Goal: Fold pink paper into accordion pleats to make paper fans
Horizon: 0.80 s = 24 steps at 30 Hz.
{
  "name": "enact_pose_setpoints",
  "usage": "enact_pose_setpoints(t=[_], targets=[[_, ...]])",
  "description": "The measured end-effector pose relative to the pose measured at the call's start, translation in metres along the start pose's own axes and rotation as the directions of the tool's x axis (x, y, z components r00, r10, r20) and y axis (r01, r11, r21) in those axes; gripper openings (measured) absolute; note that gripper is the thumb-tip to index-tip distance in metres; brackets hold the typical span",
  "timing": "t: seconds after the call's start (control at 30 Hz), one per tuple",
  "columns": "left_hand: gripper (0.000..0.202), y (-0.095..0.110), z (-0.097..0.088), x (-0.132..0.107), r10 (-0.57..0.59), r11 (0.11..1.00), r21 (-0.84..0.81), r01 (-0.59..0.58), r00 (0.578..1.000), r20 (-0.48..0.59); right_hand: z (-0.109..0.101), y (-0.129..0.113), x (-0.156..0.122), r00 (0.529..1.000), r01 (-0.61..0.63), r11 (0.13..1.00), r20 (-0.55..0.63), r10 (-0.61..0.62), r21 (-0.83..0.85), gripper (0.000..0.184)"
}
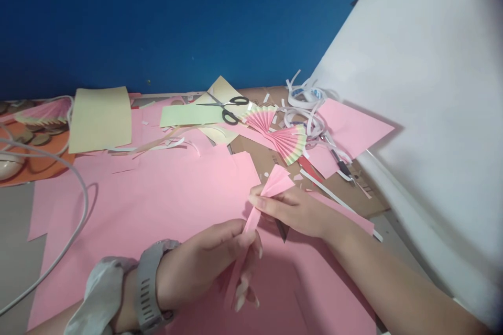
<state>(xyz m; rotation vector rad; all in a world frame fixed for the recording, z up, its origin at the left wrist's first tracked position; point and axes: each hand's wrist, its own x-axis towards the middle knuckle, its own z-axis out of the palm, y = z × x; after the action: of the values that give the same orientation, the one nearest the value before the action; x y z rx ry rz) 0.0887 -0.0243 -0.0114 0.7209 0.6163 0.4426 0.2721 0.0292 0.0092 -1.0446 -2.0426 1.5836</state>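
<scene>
"What is the biggest thing you see?"

"A flat, dark blue wall point(176, 21) at the back. Next comes a big, smooth white surface point(432, 89). It slants in from the right, so there is less room on that side."

"What is under the hands?"

"Wide, flat pink paper point(137, 199). Its left edge lies on a grey table point(18, 235), and its far edge has steps and corners. Past its upper right corner is flat brown cardboard point(251, 149) with lots of bits on it. There is wide room for moving over the pink paper on the left."

"Where are the hands?"

"Both are up in front, close to each other. The left hand point(214, 251) is lower, and the right hand point(301, 211) is higher and to the right."

"What else is around them?"

"A pale yellow paper sheet point(101, 120) lies far back on the left. A folded paper bow, pink with yellow-green edges point(291, 141), sits just past the right hand. Metal scissors with black handles point(224, 105) lie behind the bow, to its left, with the blades a little apart."

"And the fingers?"

"They hold a narrow, folded pink paper strip point(276, 182) — it tilts up to the right. The left thumb and fingers are closed on its lower part. The right thumb and fingers pinch it nearer the top. Above that pinch, its folds spread like a tiny fan, with the edges loose."
</scene>
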Motion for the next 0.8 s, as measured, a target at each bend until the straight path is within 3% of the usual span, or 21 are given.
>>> enact_pose_setpoints(t=[0.13, 0.3, 0.4, 0.57, 0.8], targets=[[0.025, -0.0011, -0.0006, -0.0004, -0.015, 0.999, 0.031, 0.015, 1.000, 0.005, -0.0004, 0.0015, -0.0006, 1.000, -0.011, 0.999, 0.020, 0.010, 0.041, 0.041], [0.023, 0.0006, -0.0002, -0.0016, -0.032, 0.992, 0.123, 0.036, 0.999, -0.038, 0.0007, 0.0074, -0.0002, 0.998, -0.036, 0.976, 0.051, 0.026, 0.215, 0.040], [0.020, 0.0014, 0.0008, -0.0015, 0.010, 0.989, 0.146, -0.003, 0.999, -0.043, 0.0014, 0.0093, 0.0003, 0.998, -0.043, 0.957, 0.050, 0.030, 0.287, 0.039], [0.024, 0.0003, 0.0016, -0.0020, 0.071, 0.989, 0.136, -0.064, 0.997, -0.044, -0.0006, 0.0094, -0.0002, 0.999, -0.045, 0.954, -0.012, 0.051, 0.297, 0.037], [0.038, 0.0015, 0.0033, -0.0033, 0.025, 0.975, 0.222, 0.005, 0.991, -0.134, -0.0031, 0.0020, -0.0029, 0.998, -0.023, 0.965, -0.055, 0.039, 0.260, 0.037]])
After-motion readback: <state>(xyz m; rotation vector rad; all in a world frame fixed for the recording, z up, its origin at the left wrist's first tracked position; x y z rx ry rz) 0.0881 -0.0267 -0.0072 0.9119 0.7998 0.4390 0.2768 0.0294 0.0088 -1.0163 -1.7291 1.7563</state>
